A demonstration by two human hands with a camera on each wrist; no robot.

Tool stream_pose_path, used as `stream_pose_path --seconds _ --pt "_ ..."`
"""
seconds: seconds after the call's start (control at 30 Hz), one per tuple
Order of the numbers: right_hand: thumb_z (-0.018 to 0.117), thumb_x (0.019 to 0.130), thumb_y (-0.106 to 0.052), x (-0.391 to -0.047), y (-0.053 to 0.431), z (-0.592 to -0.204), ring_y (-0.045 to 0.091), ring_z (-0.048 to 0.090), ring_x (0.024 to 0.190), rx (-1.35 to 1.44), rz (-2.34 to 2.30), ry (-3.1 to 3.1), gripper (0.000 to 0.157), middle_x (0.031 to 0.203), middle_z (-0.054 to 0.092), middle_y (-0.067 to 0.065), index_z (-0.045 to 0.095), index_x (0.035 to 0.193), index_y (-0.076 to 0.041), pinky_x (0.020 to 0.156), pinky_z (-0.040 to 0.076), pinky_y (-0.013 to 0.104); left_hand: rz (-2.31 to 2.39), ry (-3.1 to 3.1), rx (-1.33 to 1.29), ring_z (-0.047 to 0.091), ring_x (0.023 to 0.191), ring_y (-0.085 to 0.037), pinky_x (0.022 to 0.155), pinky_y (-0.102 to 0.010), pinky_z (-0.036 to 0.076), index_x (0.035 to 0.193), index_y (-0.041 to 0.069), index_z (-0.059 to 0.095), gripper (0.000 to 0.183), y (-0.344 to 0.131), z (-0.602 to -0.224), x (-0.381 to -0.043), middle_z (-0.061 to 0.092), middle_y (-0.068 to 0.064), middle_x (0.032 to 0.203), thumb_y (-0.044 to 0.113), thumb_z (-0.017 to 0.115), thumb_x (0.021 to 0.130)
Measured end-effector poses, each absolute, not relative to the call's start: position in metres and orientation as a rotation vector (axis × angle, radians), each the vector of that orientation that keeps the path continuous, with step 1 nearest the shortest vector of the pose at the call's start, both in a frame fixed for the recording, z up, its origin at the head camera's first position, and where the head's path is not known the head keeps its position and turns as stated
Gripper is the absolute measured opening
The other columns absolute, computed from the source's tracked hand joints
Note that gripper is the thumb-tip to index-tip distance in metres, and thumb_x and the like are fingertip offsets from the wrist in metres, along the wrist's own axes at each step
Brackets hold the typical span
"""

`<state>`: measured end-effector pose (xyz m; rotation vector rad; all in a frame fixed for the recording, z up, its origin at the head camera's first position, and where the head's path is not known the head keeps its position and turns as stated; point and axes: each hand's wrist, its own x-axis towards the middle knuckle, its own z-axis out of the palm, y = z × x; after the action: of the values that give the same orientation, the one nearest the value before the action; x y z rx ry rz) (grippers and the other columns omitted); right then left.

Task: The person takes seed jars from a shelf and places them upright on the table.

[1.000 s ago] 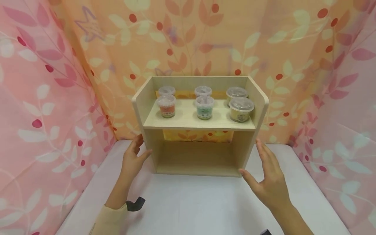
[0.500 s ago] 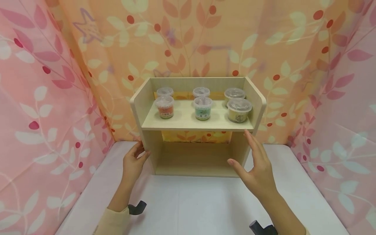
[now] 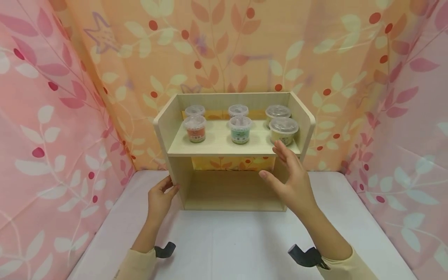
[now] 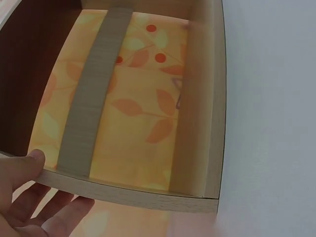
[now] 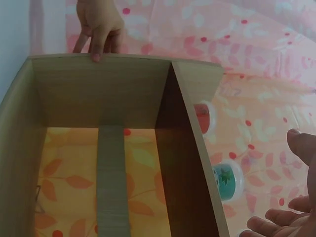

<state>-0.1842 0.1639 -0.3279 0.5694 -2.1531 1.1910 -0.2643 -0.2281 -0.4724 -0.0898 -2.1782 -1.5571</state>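
A pale wooden two-tier shelf (image 3: 217, 149) stands on the white table. My left hand (image 3: 161, 202) grips its left side panel; the left wrist view has the thumb (image 4: 27, 167) at the panel's edge and the fingers outside. My right hand (image 3: 294, 184) is raised before the right half, fingers extended and thumb spread, holding nothing. Its fingertips overlap the lower part of a yellow lidded tub (image 3: 282, 130) in the head view; contact cannot be told. Left of that are a teal cup (image 3: 240, 134) and an orange-red cup (image 3: 196, 133). Behind each stands another clear-lidded container, partly hidden.
The lower tier (image 3: 231, 190) has an open back with a wooden strip (image 4: 96, 94) across it. Orange leaf-patterned cloth (image 3: 224, 46) hangs behind, and pink cloth (image 3: 52, 136) lines both sides. White table surface (image 3: 224, 245) lies in front of the shelf.
My left hand has closed from beside the left panel onto its edge. My right hand has moved left and up from beside the right panel to in front of the shelf.
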Motion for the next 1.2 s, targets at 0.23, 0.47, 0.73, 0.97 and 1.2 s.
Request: stream_pose_path --seconds 0.23,0.47,0.73,0.97,1.2 --pt "0.080 0.091 -0.027 -0.202 0.155 -0.308 0.021 0.045 0.145 0.517 1.447 -2.233 0.084 0.159 0.044 -0.001 0.033 0.160 -0.015 0.120 0.037 0.041 -1.495 -2.162 -0.073 0.073 0.105 -0.027 0.086 -0.021 0.058 0.125 0.003 0.073 0.041 -0.224 -0.477 -0.264 0.078 -0.016 0.107 0.003 0.083 0.085" --pt "0.081 0.089 -0.036 -0.222 0.141 -0.295 0.021 0.040 0.149 0.420 1.679 -2.285 0.096 0.163 0.038 0.003 0.024 0.163 -0.013 0.122 0.033 0.041 -1.474 -2.161 -0.046 0.074 0.103 -0.028 0.080 -0.009 0.052 0.124 0.005 0.074 0.039 -0.223 -0.479 -0.260 0.078 -0.015 0.104 0.004 0.082 0.086" --pt "0.080 0.090 -0.033 -0.245 0.124 -0.281 0.026 0.030 0.154 0.352 1.776 -2.312 0.100 0.168 0.026 0.010 0.016 0.165 -0.013 0.125 0.027 0.045 -1.415 -2.172 -0.038 0.075 0.100 -0.026 0.091 -0.034 0.058 0.124 0.007 0.074 0.039 -0.223 -0.478 -0.260 0.079 -0.013 0.104 0.004 0.082 0.086" --pt "0.081 0.089 -0.037 -0.270 0.110 -0.266 0.031 0.024 0.156 0.297 1.791 -2.363 0.104 0.170 0.020 0.013 0.013 0.165 -0.012 0.125 0.027 0.045 -1.368 -2.154 -0.065 0.076 0.099 -0.027 0.091 -0.043 0.058 0.125 0.009 0.074 0.040 -0.223 -0.477 -0.265 0.079 -0.013 0.102 0.006 0.082 0.086" --pt "0.079 0.091 -0.038 -0.285 0.106 -0.268 0.030 0.027 0.155 0.215 1.810 -2.371 0.101 0.170 0.021 0.012 0.015 0.165 -0.012 0.122 0.033 0.044 -1.372 -2.144 -0.056 0.076 0.099 -0.026 0.089 -0.032 0.059 0.125 0.009 0.074 0.040 -0.222 -0.480 -0.265 0.079 -0.012 0.102 0.005 0.083 0.085"
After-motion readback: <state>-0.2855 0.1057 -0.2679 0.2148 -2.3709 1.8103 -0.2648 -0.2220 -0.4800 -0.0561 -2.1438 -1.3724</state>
